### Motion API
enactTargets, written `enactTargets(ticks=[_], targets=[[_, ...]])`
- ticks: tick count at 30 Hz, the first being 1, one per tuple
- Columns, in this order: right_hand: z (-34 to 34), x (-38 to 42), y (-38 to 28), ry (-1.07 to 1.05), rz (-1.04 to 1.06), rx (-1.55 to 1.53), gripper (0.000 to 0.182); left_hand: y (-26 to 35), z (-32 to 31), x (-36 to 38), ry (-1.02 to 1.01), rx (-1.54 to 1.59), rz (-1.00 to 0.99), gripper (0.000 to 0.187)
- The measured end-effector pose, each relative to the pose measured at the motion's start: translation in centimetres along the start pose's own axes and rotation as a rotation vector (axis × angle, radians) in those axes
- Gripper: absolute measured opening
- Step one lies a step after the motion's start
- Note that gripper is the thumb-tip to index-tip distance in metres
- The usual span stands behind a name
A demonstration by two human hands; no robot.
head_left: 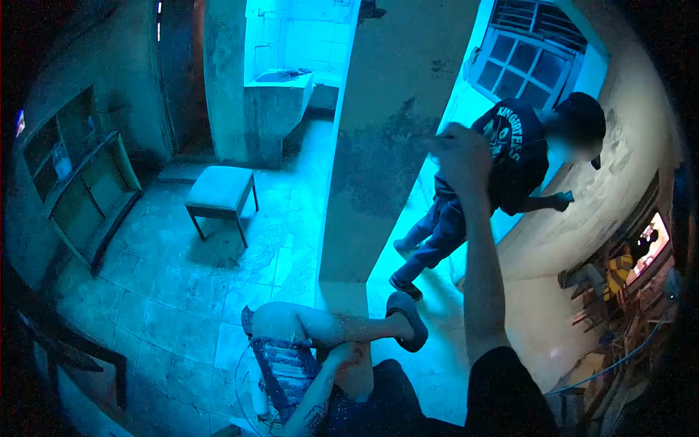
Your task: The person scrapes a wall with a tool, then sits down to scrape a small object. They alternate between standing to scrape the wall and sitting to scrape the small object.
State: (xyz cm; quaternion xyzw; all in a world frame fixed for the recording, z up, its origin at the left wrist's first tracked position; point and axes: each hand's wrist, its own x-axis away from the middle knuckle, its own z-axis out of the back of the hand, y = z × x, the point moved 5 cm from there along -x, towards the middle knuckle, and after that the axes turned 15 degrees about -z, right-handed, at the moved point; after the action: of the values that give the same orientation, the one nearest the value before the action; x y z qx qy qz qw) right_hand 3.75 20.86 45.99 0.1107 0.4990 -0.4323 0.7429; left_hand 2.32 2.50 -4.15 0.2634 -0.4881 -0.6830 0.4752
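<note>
My right hand (466,159) is raised in front of the pillar, its fingers bent together in a pinch. Something thin and dark seems to stick out to the left of the fingertips, too dim to name. Lower down, my left hand (345,355) rests against my bare crossed leg (342,328), at the end of a tattooed forearm. Its fingers look loosely spread, though partly hidden in the low light. A dark clog (408,322) is on the foot of that leg. Ripped denim shorts (280,375) cover the thigh.
Another person (513,156) in a black cap and printed shirt stands by the curved wall (611,171), a hand (561,201) against it. A padded stool (220,191) stands on the tiles. A broad pillar (386,146), wooden frame (98,200) and cluttered items (604,320) surround the room.
</note>
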Motion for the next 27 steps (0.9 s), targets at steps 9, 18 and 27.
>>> enactTargets(ticks=[9, 18, 27], targets=[[-0.7, 0.4, -1.3, -0.118, -0.022, -0.087, 0.014, -4.8, -1.8, -1.6, 0.137, 0.371, 0.340, 0.014], [0.9, 0.1, -2.1, -0.046, -0.044, 0.036, 0.029, -2.5, -0.4, 0.2, 0.349, 0.355, 0.105, 0.019], [-2.5, -0.4, -0.7, -0.232, 0.009, -0.122, 0.023, 0.7, 1.2, 0.4, 0.111, 0.218, 0.145, 0.018]])
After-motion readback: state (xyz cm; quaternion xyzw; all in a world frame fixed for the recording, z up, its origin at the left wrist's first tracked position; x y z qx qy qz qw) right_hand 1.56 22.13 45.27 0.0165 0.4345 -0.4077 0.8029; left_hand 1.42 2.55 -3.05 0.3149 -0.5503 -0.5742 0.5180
